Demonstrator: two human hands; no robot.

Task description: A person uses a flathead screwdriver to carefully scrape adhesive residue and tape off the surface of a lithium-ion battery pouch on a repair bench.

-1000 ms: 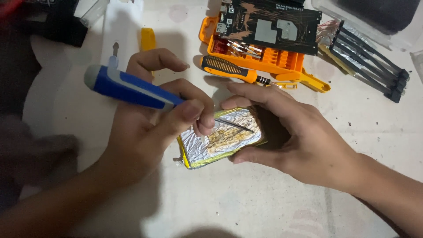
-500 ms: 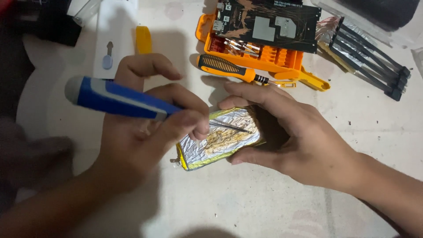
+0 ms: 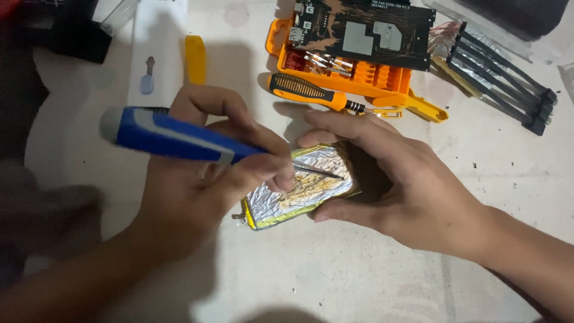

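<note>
A flat silver foil pouch cell [image 3: 302, 188] with a yellow edge and a scuffed, brownish patch on its face lies near the middle of the white counter [image 3: 359, 275], tilted slightly. The right hand [image 3: 412, 185] cups its right end, thumb along the near edge and fingers curled closed over the far edge, pinning it down. The left hand [image 3: 209, 185] has its fingers wrapped shut around a blue-handled tool [image 3: 173, 136], whose thin metal tip [image 3: 320, 172] rests on the pouch's scuffed face, angled low toward the right.

Just beyond the hands, on the far side, an orange screwdriver [image 3: 311, 93] lies beside an orange bit case [image 3: 353, 69], with a dark circuit board [image 3: 365, 27] resting on top of the case. A row of black pry tools [image 3: 502, 81] sits to the far right; a small orange pick [image 3: 195, 57] and a white card [image 3: 156, 57] lie to the far left.

The risk appears plain: the sharp tip could slip or dig through the thin foil and pierce the cell, or skid across into the right hand's fingers, which sit close to its line of travel.
</note>
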